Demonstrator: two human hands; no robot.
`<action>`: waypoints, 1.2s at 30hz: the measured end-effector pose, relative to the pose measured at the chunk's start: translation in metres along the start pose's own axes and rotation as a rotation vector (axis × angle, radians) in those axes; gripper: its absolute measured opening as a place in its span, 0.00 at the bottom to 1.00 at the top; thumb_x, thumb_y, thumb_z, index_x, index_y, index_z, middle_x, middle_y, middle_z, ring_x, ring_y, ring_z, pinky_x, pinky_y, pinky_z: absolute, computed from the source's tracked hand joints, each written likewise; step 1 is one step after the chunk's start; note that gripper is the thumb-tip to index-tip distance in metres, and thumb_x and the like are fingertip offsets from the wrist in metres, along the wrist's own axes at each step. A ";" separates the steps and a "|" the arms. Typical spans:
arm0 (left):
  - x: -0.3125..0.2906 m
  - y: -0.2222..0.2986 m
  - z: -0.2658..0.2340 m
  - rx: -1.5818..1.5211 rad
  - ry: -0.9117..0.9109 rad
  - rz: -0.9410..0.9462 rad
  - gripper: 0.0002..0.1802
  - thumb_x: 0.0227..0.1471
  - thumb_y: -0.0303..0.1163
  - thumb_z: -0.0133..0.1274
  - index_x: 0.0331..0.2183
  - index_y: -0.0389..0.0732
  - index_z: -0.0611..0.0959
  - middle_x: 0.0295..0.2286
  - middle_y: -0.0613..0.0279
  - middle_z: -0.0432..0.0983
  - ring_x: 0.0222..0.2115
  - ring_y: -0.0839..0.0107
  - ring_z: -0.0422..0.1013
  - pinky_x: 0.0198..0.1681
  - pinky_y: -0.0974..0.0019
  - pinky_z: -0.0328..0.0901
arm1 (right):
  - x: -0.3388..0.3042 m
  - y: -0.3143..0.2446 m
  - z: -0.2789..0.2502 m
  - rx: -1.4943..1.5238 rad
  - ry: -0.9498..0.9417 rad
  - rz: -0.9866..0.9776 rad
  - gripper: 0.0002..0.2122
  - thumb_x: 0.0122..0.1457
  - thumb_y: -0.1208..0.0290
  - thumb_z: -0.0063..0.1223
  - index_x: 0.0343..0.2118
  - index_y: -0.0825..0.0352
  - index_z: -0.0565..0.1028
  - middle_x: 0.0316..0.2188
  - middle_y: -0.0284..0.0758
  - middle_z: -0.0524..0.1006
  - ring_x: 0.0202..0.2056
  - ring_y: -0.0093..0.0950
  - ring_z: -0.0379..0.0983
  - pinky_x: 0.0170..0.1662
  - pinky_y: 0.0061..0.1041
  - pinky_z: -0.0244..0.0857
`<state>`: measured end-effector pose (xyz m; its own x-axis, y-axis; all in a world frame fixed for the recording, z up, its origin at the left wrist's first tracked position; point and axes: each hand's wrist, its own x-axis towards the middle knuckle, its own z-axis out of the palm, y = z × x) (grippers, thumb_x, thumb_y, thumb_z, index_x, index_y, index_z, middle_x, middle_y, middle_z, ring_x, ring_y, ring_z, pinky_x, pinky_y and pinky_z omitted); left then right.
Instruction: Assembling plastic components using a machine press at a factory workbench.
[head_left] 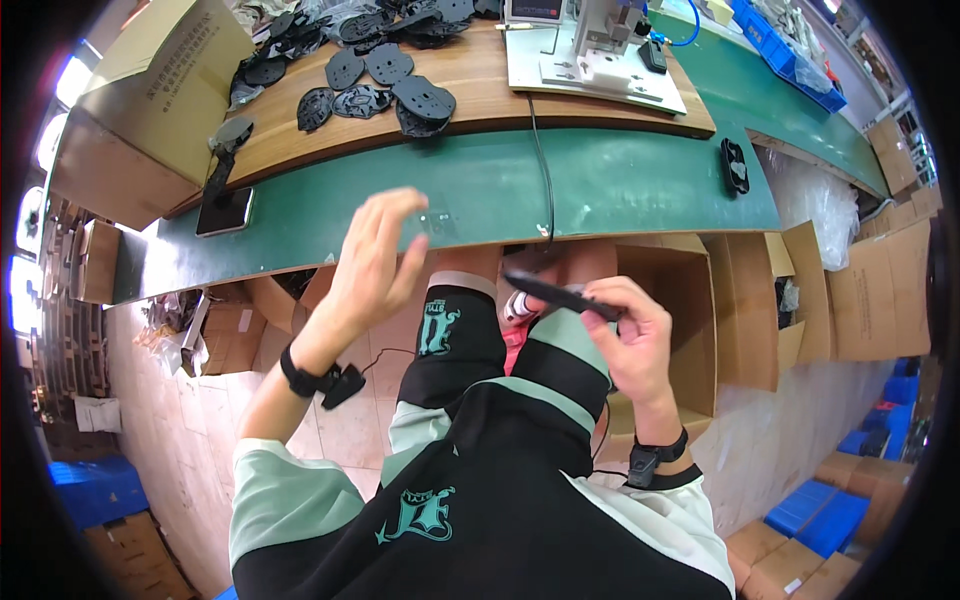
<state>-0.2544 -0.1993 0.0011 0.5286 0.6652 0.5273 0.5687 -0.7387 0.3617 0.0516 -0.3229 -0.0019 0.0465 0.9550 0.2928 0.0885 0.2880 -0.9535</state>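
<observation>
My right hand (625,335) grips a flat black plastic part (555,292) edge-on, just below the front edge of the green bench (620,185). My left hand (375,265) is raised beside it with its fingers spread; a thin clear film (432,222) seems to hang at its fingertips, but I cannot tell for sure. Several more black round parts (385,80) lie in a heap on the wooden board (480,85) at the back of the bench. My knees and dark shorts show under both hands.
A white press machine (590,50) stands on the board at the back right, its cable (545,170) running down over the bench. A phone (225,212) lies at the bench's left. One black part (735,165) rests at right. Open cardboard boxes (690,310) stand below; blue crates (825,520) lower right.
</observation>
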 end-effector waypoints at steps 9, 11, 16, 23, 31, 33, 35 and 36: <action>0.116 -0.133 0.049 0.552 0.198 -0.204 0.31 0.61 0.50 0.56 0.59 0.43 0.75 0.56 0.47 0.69 0.55 0.49 0.66 0.57 0.49 0.60 | 0.101 -0.015 -0.042 -0.715 0.213 -0.385 0.12 0.53 0.86 0.63 0.41 0.68 0.82 0.39 0.41 0.81 0.38 0.35 0.80 0.42 0.28 0.73; 0.132 -0.153 0.057 0.567 0.235 -0.212 0.33 0.60 0.54 0.56 0.57 0.41 0.77 0.52 0.47 0.74 0.54 0.50 0.67 0.57 0.49 0.60 | 0.130 -0.005 -0.052 -0.815 0.282 -0.464 0.14 0.52 0.86 0.63 0.42 0.68 0.82 0.39 0.40 0.81 0.38 0.37 0.80 0.42 0.30 0.73; 0.152 -0.165 0.070 0.478 0.074 -0.220 0.28 0.60 0.53 0.57 0.52 0.41 0.81 0.43 0.52 0.80 0.50 0.54 0.71 0.55 0.52 0.60 | 0.198 0.033 -0.070 -1.113 0.315 -0.557 0.15 0.51 0.80 0.66 0.43 0.61 0.83 0.40 0.33 0.81 0.38 0.36 0.79 0.42 0.34 0.71; 0.154 -0.156 0.061 0.016 0.204 -0.233 0.26 0.54 0.37 0.68 0.52 0.37 0.79 0.43 0.51 0.75 0.43 0.58 0.73 0.50 0.59 0.69 | 0.255 0.069 -0.066 -1.325 0.279 -0.566 0.15 0.51 0.78 0.66 0.43 0.60 0.83 0.42 0.28 0.81 0.41 0.34 0.79 0.45 0.34 0.72; 0.145 -0.149 0.047 -0.200 0.735 -0.159 0.34 0.51 0.33 0.72 0.57 0.43 0.77 0.38 0.66 0.67 0.36 0.75 0.66 0.33 0.72 0.63 | 0.265 0.055 -0.067 -1.387 0.061 -0.450 0.15 0.48 0.78 0.68 0.41 0.62 0.82 0.39 0.32 0.82 0.43 0.36 0.78 0.46 0.37 0.74; 0.144 -0.154 0.049 -0.249 0.822 -0.116 0.35 0.49 0.34 0.74 0.57 0.42 0.79 0.36 0.67 0.69 0.33 0.76 0.66 0.31 0.73 0.63 | 0.270 0.051 -0.070 -1.389 0.016 -0.400 0.15 0.48 0.78 0.68 0.41 0.62 0.82 0.38 0.33 0.82 0.43 0.37 0.78 0.45 0.38 0.74; 0.149 -0.144 0.047 -0.134 0.828 -0.078 0.34 0.47 0.35 0.76 0.54 0.39 0.81 0.33 0.69 0.72 0.27 0.78 0.65 0.28 0.75 0.61 | 0.272 0.057 -0.075 -1.443 -0.030 -0.494 0.15 0.48 0.77 0.68 0.41 0.62 0.82 0.37 0.35 0.82 0.42 0.39 0.78 0.45 0.40 0.74; 0.150 -0.135 0.042 -0.118 0.835 -0.085 0.35 0.47 0.36 0.76 0.54 0.38 0.81 0.33 0.68 0.73 0.26 0.79 0.65 0.27 0.75 0.61 | 0.272 0.061 -0.074 -1.450 -0.022 -0.490 0.15 0.47 0.76 0.68 0.40 0.62 0.82 0.36 0.36 0.82 0.42 0.40 0.78 0.44 0.41 0.74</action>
<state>-0.2255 0.0049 -0.0016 -0.1786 0.4543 0.8728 0.4916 -0.7272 0.4791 0.1436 -0.0508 0.0253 -0.2891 0.7943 0.5343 0.9564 0.2632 0.1263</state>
